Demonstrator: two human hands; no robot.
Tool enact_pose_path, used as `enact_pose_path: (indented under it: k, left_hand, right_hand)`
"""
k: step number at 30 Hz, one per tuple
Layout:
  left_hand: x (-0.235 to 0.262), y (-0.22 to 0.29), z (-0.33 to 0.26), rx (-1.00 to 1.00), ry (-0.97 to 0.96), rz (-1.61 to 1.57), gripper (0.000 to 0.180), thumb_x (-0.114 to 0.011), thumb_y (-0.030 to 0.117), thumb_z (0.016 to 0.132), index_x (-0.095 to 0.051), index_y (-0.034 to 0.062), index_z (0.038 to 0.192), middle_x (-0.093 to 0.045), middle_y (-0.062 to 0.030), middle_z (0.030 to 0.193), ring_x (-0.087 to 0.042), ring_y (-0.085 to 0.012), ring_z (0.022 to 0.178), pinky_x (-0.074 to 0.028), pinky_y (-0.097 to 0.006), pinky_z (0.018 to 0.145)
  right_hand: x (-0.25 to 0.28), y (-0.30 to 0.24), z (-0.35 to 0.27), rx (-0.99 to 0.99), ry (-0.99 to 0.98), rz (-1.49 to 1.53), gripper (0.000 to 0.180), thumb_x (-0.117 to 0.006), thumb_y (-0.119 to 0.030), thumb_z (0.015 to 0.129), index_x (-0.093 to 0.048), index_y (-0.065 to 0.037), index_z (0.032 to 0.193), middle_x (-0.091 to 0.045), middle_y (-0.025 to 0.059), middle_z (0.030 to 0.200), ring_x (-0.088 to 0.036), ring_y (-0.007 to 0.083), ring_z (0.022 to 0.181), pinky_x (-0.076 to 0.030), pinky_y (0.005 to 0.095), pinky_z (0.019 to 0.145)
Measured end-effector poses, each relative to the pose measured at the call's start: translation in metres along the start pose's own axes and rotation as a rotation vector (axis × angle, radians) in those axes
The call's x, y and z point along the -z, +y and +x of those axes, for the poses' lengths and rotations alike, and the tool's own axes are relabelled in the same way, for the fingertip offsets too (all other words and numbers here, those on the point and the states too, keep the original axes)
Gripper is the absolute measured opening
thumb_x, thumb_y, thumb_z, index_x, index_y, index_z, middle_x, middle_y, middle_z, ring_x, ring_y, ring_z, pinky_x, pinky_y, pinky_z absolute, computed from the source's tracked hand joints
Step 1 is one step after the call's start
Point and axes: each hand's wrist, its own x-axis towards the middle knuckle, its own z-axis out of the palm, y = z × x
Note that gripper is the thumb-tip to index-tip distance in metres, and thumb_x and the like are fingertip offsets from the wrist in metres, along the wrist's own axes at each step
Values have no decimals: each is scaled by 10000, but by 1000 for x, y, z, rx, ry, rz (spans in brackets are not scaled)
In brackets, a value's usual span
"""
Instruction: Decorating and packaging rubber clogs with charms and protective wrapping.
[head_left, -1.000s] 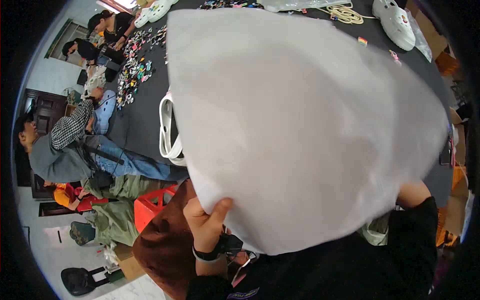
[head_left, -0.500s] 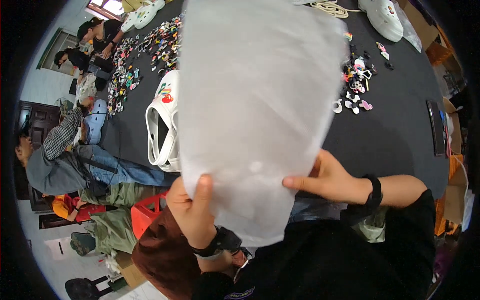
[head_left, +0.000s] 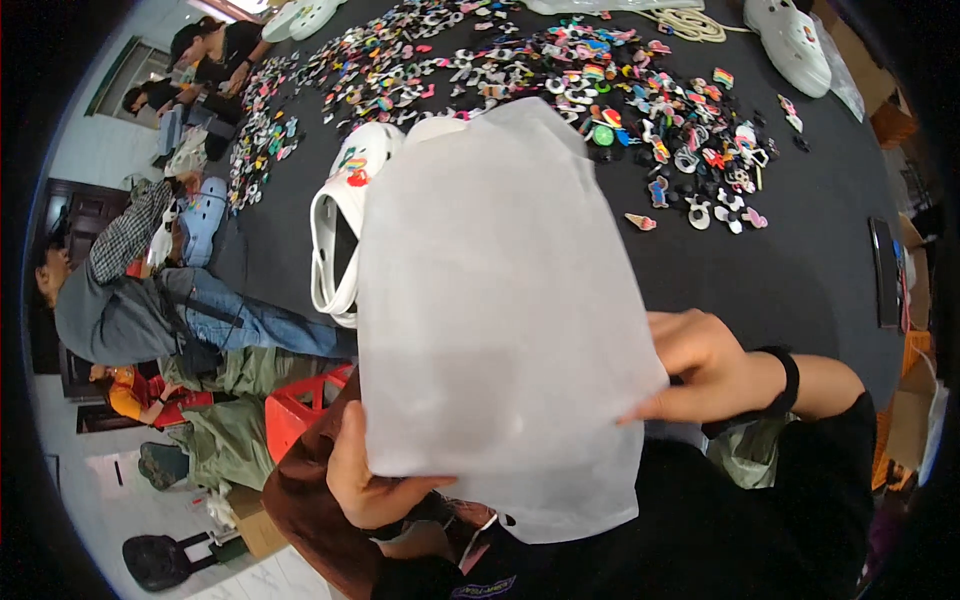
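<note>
A frosted, translucent plastic bag (head_left: pixel 500 300) spreads out between my hands above the near edge of the table. My left hand (head_left: pixel 372 478) pinches its lower left part, thumb along the side and fingers at the bottom edge. At the right edge, my right hand (head_left: pixel 695 368) grips the plastic between thumb and curled fingers. Behind the bag's left side stands a white clog (head_left: pixel 340 235) with colourful charms on its toe; the bag hides part of it and of whatever white thing is next to it.
Many small colourful shoe charms (head_left: pixel 590 80) lie heaped on the black tabletop (head_left: pixel 800 260). Another white clog (head_left: pixel 790 45) and a coil of cream cord (head_left: pixel 690 25) sit at the far right. A dark phone-like slab (head_left: pixel 884 272) lies on the right edge. Other people work along the left, near a blue clog (head_left: pixel 203 220).
The bag has come down and toward me, uncovering charms behind it. My left hand has shifted down to the bag's lower corner; my right hand has moved slightly right along its edge.
</note>
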Motion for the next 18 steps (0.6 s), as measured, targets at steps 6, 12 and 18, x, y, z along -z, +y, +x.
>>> enact_pose_path:
  k: [6,12,18]
  left_hand:
    - [9,9,5,-299,-81,355,505,-754,127,486,-716,44,983,-702,-77,786,-684,-262,753,-531,-369,664]
    - [-6,24,-9,-672,363,354,274,-763,316,472,-739,295,744,-296,35,734,-315,-162,674,-288,-295,550]
    - [-27,21,0,-730,-133,-271,283,-654,-40,746,-555,0,1008,-644,-237,1054,-577,-514,1096,-240,-694,1070]
  right_hand:
    - [-11,-9,-13,406,76,-303,53,-708,-97,829,-709,-51,855,-670,95,855,-608,262,784,-436,380,673]
    - [-7,-27,-9,562,174,-318,252,-768,-199,774,-649,-113,979,-654,63,1014,-598,234,886,-426,373,753]
    - [14,-54,-5,330,-15,-552,1275,-918,-534,476,-244,-103,1469,-460,178,1377,-352,410,1345,-233,541,1108]
